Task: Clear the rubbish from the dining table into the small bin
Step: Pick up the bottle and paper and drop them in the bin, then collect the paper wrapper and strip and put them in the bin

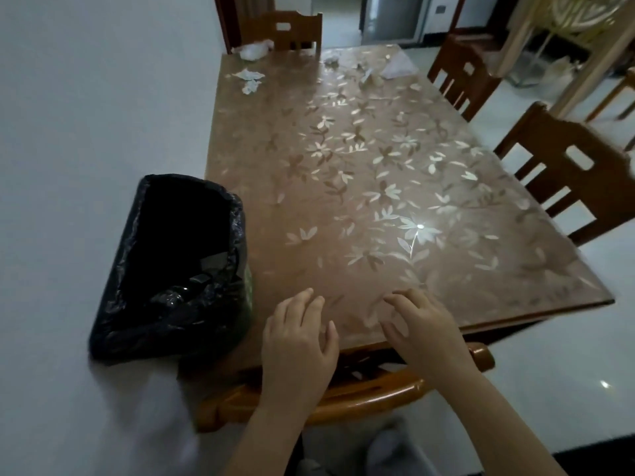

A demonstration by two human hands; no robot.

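Observation:
A small bin [178, 266] lined with a black bag stands on the near left corner of the dining table [378, 187], against the wall. My left hand [299, 341] and my right hand [426, 328] hover over the table's near edge, fingers loosely spread, holding nothing. Rubbish lies at the far end: crumpled white tissues [249, 79] at the far left, a clear plastic bag [254, 49] behind them, a white wrapper [398, 68] and small scraps [369, 77] at the far right.
Wooden chairs surround the table: one at the far end [285, 29], two on the right [464, 77] [577, 173], and one curved back [360, 396] just below my hands. A white wall runs along the left.

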